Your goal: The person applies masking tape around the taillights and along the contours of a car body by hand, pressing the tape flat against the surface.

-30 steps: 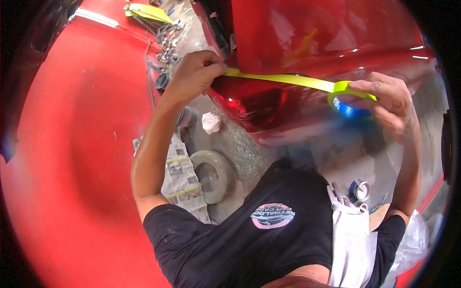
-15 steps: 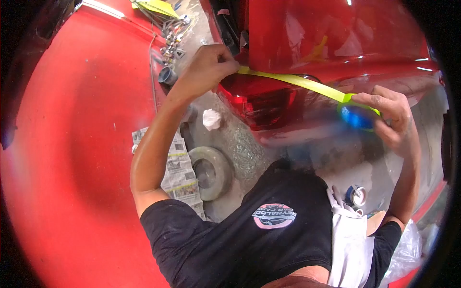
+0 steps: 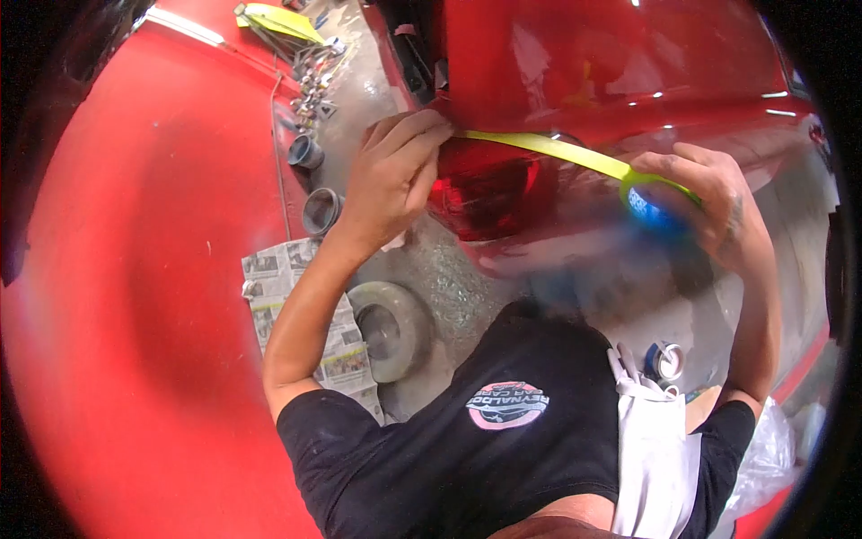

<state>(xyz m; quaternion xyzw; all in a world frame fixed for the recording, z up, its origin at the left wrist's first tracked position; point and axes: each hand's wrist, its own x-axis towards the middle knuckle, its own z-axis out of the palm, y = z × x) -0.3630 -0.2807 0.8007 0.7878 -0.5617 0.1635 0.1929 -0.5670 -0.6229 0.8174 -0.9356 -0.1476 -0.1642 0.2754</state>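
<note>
My left hand (image 3: 401, 171) is closed, its fingertips at the far end of a bright yellow-green tape strip (image 3: 557, 151), beside the red car's tail light (image 3: 489, 193). The strip runs taut across the red car body (image 3: 620, 63) to a tape roll (image 3: 648, 199) with a blue inner side. My right hand (image 3: 718, 198) grips that roll, thumb and fingers around its edge. The roll is partly blurred, and my left fingers hide where the strip ends.
A red panel (image 3: 153, 296) fills the left side. Newspaper (image 3: 337, 337), a tyre-like round object (image 3: 395, 332) and cups (image 3: 321, 212) stand near the floor. White gloves (image 3: 651, 449) hang at my chest, by a can (image 3: 664, 361). Plastic wrap (image 3: 763, 458) lies lower right.
My left hand has lowered and turned, its fingers now folded closer together at the strip's end. My right hand has shifted slightly left with the roll. The view has moved a little.
</note>
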